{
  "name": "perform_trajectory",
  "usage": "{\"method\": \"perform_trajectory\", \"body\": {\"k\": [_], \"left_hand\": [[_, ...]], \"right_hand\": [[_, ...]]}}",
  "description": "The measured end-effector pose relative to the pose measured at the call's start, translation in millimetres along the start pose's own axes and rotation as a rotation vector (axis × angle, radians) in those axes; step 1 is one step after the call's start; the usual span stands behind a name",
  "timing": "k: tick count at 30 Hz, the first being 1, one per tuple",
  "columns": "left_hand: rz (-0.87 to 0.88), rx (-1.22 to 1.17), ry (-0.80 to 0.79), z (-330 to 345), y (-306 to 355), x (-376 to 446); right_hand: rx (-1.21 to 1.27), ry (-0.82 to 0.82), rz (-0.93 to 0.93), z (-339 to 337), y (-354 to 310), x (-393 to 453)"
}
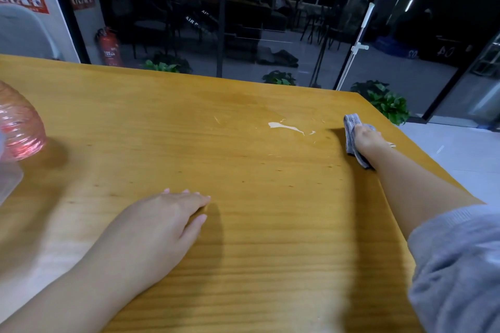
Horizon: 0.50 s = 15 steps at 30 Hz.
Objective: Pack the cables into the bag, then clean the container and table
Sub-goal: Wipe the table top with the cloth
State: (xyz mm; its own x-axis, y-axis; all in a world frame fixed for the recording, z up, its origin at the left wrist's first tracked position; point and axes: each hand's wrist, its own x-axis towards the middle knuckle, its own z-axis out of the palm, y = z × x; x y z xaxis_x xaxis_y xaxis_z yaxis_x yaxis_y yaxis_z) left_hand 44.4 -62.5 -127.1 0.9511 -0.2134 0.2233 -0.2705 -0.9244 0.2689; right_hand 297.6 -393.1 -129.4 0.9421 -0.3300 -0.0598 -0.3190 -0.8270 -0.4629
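Pressing a crumpled grey cloth (pixel 351 134) at three o'clock on the smooth wooden table (pixel 243 224), the right hand (pixel 369 140) hid its fingers; the left hand (pixel 165 220) lay flat, fingers together.

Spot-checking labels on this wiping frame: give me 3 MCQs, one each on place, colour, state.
1. Where on the wooden table is the cloth?
A. Near the far right edge
B. At the near left corner
C. Under the left hand

2. What colour is the ribbed see-through container at the left edge?
A. Green
B. Pink
C. Black

3. How is the left hand?
A. Gripping the cloth
B. Lifted off the table
C. Lying flat on the table, fingers straight

Answers:
1 A: the right hand presses the grey cloth down near the far right edge, right of a pale wet smear.
2 B: its ribs show pink.
3 C: the palm is down on bare wood, holding nothing.
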Motion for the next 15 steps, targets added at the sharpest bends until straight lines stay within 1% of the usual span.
{"method": "perform_trajectory", "body": {"k": [3, 4, 5, 9, 11, 13, 15], "left_hand": [[0.009, 0.026, 0.097, -0.2, -0.3, 0.1], [0.001, 0.042, 0.107, -0.9, -0.9, -0.2], [-0.01, 0.043, 0.1, -0.2, -2.9, -0.7], [0.046, 0.071, 0.068, 2.3, -5.9, 0.4], [0.063, 0.099, 0.087, 2.4, -6.3, 1.0], [0.056, 0.109, 0.081, 2.2, -5.6, 1.6], [0.037, 0.089, 0.041, 0.6, -4.1, 3.1]], "right_hand": [[-0.024, -0.028, -0.036, 5.4, -9.6, 3.2], [-0.035, -0.034, -0.057, 6.9, -13.0, 2.3], [-0.039, -0.041, -0.073, 8.1, -16.9, 1.0], [-0.022, -0.081, -0.129, 15.4, -26.9, 0.5], [-0.014, -0.099, -0.158, 19.3, -29.5, 1.1], [-0.018, -0.115, -0.19, 22.9, -33.4, -0.2], [-0.023, -0.136, -0.217, 26.8, -38.5, -4.7]]}}
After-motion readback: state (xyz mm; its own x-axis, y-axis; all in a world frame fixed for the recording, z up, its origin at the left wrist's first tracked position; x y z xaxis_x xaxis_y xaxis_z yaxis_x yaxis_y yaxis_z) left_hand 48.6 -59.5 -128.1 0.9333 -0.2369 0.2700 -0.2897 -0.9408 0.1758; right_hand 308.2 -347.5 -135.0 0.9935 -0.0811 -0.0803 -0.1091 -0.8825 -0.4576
